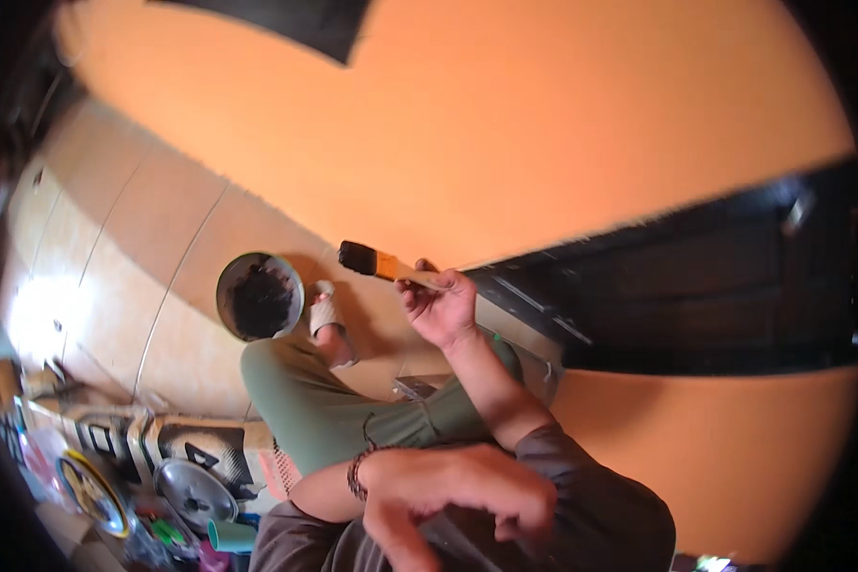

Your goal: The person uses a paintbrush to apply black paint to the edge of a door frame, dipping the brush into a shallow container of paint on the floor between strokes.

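Observation:
My right hand [443, 313] pinches the handle of a flat paintbrush [383, 265] between thumb and fingers. The brush points left, its bristles dark and its middle band orange. Across my lap lies my left hand [458, 486], with a braided bracelet at its wrist. Its fingers are bent and its thumb stands apart from them; nothing shows in it. Left of the brush, a round metal pan [223, 286] rests on the tiles, with dark paint [262, 297] coating its inside. My sandalled foot [326, 316] is beside the pan.
An orange wall [543, 124] rises ahead, with a black door [715, 276] at the right. Pale tiles [162, 219] cover the floor. At the lower left crowd a printed box [200, 443], a metal lid [196, 491], a yellow-rimmed disc [93, 491] and a green cup [231, 537].

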Available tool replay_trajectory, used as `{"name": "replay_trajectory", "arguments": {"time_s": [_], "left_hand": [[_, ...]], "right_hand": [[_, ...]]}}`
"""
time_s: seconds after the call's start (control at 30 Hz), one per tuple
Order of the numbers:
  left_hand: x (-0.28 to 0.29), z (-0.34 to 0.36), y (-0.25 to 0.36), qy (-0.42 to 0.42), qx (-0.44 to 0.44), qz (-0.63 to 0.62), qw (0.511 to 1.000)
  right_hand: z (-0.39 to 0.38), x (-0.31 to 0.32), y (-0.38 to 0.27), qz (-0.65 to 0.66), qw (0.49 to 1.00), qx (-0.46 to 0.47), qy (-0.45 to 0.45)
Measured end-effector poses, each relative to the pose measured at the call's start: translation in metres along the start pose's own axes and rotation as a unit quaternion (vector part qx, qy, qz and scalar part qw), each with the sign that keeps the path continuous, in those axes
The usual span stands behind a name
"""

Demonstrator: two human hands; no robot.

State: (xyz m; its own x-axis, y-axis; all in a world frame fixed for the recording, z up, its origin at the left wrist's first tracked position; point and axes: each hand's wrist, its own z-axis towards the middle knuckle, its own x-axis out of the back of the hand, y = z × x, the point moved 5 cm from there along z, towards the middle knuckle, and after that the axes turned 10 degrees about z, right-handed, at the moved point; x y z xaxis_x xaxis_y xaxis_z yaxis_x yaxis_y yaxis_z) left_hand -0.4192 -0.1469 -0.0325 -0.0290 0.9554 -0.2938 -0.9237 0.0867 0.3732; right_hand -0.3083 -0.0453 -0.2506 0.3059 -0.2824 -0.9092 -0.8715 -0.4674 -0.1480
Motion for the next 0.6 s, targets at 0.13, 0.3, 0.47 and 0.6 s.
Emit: {"name": "replay_trajectory", "arguments": {"time_s": [0.13,0.3,0.47,0.6], "left_hand": [[-0.061,0.047,-0.040,-0.042,-0.012,-0.118,0.992],[-0.105,0.076,-0.081,-0.108,0.079,-0.135,0.982],[-0.124,0.100,-0.112,-0.069,0.109,-0.133,0.983],[-0.153,0.107,-0.138,-0.086,0.074,-0.130,0.985]], "right_hand": [[-0.076,0.016,-0.034,0.098,0.993,0.046,-0.051],[-0.153,0.046,-0.069,0.148,0.980,0.093,-0.090],[-0.198,0.058,-0.092,0.176,0.971,0.135,-0.090],[-0.226,0.055,-0.107,0.145,0.970,0.171,-0.093]]}}
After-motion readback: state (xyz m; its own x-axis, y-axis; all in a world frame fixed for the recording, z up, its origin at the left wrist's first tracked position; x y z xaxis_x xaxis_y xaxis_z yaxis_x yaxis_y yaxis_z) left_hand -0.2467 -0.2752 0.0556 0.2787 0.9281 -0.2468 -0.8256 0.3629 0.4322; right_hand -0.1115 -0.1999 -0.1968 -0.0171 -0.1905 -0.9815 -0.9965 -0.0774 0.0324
